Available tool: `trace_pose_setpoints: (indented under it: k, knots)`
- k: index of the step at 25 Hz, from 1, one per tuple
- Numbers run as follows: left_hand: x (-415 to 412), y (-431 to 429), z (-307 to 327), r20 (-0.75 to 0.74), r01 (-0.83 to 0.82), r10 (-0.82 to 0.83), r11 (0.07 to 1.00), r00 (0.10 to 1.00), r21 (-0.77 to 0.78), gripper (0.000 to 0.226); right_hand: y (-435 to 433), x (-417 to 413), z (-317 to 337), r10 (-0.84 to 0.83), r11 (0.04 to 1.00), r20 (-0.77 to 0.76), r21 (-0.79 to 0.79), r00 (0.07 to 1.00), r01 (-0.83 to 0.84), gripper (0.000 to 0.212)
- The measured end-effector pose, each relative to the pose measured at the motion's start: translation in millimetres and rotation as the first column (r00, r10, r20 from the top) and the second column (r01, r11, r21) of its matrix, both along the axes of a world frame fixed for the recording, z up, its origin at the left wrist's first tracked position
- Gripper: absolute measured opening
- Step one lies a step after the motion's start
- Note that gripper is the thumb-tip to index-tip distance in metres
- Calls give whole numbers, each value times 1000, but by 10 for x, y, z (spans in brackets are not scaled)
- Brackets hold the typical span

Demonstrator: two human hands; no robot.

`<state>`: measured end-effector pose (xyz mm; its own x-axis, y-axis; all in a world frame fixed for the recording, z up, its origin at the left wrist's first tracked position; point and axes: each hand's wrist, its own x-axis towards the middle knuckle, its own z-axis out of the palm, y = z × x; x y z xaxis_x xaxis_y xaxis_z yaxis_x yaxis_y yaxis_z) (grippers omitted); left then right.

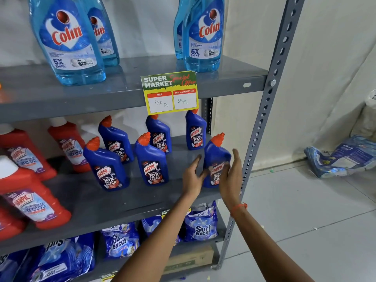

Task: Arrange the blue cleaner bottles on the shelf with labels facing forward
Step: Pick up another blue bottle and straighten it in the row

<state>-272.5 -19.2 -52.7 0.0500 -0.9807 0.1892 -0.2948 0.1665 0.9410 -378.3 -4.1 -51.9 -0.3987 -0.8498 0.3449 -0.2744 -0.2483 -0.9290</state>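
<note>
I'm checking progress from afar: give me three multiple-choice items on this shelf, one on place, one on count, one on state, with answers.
1. Where does the bottle between the hands stand?
A. right front of the middle shelf
B. top shelf
C. floor

2. How many blue bottles with orange caps are on the middle shelf?
A. three
B. six
C. nine

3. How are the hands on that bottle?
A. both closed around its cap
B. open, one on each side
C. one hand lifting it

Answers: 1 A, the bottle stands by the right post on the middle shelf. 2 B, three in front, three behind. 3 B, the left hand and right hand flank it with fingers spread.
</note>
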Motion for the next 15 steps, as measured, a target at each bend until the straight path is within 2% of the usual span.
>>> trace_pose_setpoints:
  k: [3,6,8,11,13,15]
  knots:
    - [294,123,248,15,-100,105,973,994,-209,43,35,377,313,33,964,5,-266,999,-31,47]
    - [701,188,438,-32,-276,293,853,956,-442,48,-58,805,498,30,936,-99,-347,995,-62,49]
    - [966,187,458,4,-348,411,778,912,-523,53,-138,1050,459,55,935,-148,-339,987,-103,47]
    - [1384,101,294,69,-436,506,798,860,-416,64,-286,1348,275,203,956,-189,-176,961,-236,45]
    - [1556,36,113,59,-400,429,877,901,-265,62,-376,1433,107,297,952,-181,-22,938,-305,47]
    - [1674,-36,-43,14,-312,318,939,948,-141,48,-412,1498,-28,409,912,-154,81,899,-401,50]
